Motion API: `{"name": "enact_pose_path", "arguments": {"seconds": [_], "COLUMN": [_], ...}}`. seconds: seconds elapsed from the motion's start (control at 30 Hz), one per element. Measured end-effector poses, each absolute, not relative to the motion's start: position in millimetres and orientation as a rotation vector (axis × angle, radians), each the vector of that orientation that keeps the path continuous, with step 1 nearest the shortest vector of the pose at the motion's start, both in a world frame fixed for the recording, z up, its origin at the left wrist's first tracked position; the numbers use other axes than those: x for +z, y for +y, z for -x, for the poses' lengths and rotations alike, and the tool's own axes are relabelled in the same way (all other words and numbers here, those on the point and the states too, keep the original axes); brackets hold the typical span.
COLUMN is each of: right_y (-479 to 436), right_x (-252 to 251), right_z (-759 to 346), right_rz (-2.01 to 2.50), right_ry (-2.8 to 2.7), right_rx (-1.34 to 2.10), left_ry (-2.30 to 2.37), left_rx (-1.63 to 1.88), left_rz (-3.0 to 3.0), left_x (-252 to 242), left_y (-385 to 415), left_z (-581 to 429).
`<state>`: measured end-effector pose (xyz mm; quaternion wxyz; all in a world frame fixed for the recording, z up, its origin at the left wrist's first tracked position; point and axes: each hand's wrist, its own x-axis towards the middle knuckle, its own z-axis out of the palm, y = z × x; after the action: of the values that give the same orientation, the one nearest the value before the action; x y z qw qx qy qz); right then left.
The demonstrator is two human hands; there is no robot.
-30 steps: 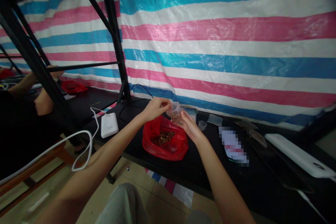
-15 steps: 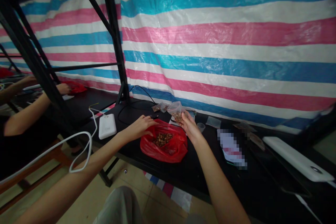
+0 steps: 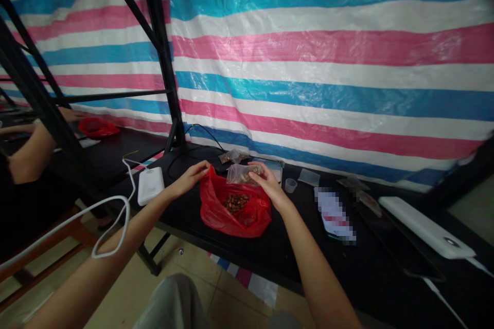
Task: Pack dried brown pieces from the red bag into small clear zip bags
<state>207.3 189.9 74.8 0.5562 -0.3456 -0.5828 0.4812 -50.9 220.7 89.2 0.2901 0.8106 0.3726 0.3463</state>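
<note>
since the earlier frame left hand (image 3: 191,177) has come up from the near-left rim of the red bag (image 3: 231,208) to its far-left edge, where the fingertips pinch the red plastic and hold it lifted. right hand (image 3: 266,185) has dropped lower and now holds the small clear bag (image 3: 241,172) tilted over the red bag's mouth, fingers closed on its right end. small clear bag holds brown pieces, same look as the brown pieces (image 3: 235,201) heaped inside the red bag. red bag sits on the black table (image 3: 293,247), near its front edge. far of it, by the striped tarp (image 3: 328,61), lie two more small filled bags (image 3: 232,156). right of the hands: small clear cup (image 3: 290,185), then a blurred-out flat item (image 3: 335,214). left of the red bag: white power bank (image 3: 148,185) with white cable (image 3: 96,216). far left, another person's arm (image 3: 33,146) near a second red bag (image 3: 96,127).
</note>
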Motion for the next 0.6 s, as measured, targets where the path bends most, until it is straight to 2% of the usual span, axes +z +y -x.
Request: {"name": "enact_pose_path", "arguments": {"seconds": [0.23, 0.33, 0.43, 0.6], "right_y": [195.9, 194.4, 190.9, 186.7], "right_x": [65.7, 62.6, 63.0, 67.6], "right_z": [-206.7, -204.6, -201.5, -197.9], "right_rz": [0.929, 0.989, 1.047, 1.097], "right_ry": [-1.639, -1.739, -1.827, -1.885], "right_rx": [0.915, 0.816, 0.678, 0.541], "left_ry": [1.015, 1.076, 1.078, 0.982], "left_rx": [1.028, 1.270, 1.450, 1.207], "left_rz": [-1.903, -1.993, -2.086, -2.509], "left_x": [90.0, 106.6, 128.9, 119.3], "left_y": [225.9, 212.0, 164.5, 40.4], "left_z": [67.4, 63.2, 46.6, 15.1]}}
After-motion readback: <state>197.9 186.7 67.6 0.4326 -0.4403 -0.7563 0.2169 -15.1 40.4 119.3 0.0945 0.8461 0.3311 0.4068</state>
